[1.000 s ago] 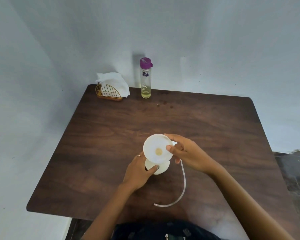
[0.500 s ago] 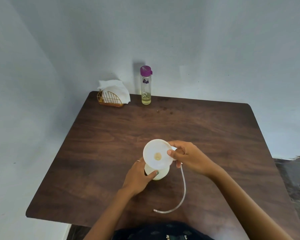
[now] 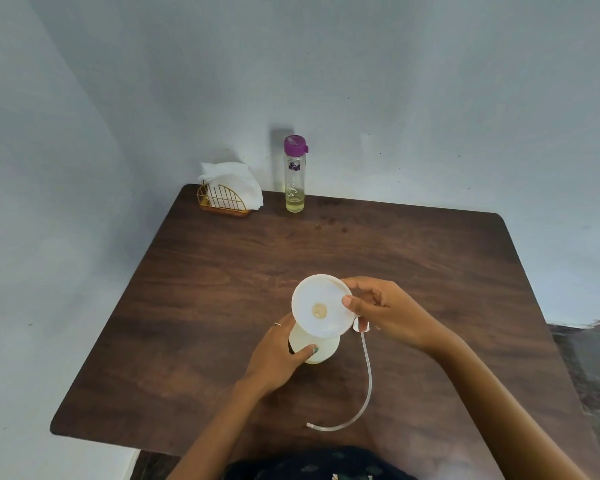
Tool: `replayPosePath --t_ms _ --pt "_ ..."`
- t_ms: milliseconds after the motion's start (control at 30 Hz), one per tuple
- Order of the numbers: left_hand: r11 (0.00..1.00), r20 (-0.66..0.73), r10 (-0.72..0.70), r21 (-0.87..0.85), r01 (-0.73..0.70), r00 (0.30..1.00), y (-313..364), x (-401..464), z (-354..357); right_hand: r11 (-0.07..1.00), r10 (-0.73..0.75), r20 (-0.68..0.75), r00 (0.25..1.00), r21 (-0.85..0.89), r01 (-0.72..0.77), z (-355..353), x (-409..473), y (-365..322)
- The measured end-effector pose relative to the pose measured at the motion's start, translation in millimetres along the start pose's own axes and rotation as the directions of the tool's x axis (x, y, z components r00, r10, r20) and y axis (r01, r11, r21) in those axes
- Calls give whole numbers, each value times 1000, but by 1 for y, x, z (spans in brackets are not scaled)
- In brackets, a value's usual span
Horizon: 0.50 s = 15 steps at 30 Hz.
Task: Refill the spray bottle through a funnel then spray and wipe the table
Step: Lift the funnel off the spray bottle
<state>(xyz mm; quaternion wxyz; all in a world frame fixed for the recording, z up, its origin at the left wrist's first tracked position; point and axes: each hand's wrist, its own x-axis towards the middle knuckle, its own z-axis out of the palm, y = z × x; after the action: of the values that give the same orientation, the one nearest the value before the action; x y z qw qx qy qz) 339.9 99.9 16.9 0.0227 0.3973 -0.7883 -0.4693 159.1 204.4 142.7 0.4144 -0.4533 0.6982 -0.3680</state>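
A white funnel (image 3: 321, 306) sits in the mouth of the pale spray bottle (image 3: 321, 348) near the front middle of the brown table (image 3: 201, 306). My left hand (image 3: 278, 355) grips the bottle's body from the left. My right hand (image 3: 385, 311) pinches the funnel's right rim between thumb and fingers. The sprayer head (image 3: 361, 325) lies on the table under my right hand, mostly hidden, and its clear dip tube (image 3: 366, 386) curves toward the front edge. A clear refill bottle (image 3: 294, 178) with a purple cap and a little yellowish liquid stands at the back.
A gold wire holder with white napkins (image 3: 227, 192) stands at the table's back left corner, next to the refill bottle. Pale walls close in at the back and left. Dark floor shows at the right.
The view has shifted slightly, so everything sits lower in the frame. My right hand's fingers have spread a little on the funnel's rim. My left hand keeps its grip on the bottle.
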Motion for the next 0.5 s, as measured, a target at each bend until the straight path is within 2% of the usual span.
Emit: replayPosePath --t_ms 133,267,400,433,500 --pt "999 17 -1 -45 2 1000 3 -2 -3 1000 2 4 1000 9 -2 -3 -2 0" --pt "968 -62 -2 -252 -14 998 18 -12 -15 999 -5 -13 1000 52 6 -6 -6 -6" --pt "866 -231 -145 -499 11 962 49 -28 -33 998 -16 -18 1000 64 17 -8 -7 -12" --pt "836 -224 -177 -548 26 958 58 -32 -39 998 -19 -17 1000 62 20 -8 -7 -13" --pt "759 -125 -216 -645 86 968 73 -37 -51 998 -26 -16 1000 55 27 -7 -6 -15"
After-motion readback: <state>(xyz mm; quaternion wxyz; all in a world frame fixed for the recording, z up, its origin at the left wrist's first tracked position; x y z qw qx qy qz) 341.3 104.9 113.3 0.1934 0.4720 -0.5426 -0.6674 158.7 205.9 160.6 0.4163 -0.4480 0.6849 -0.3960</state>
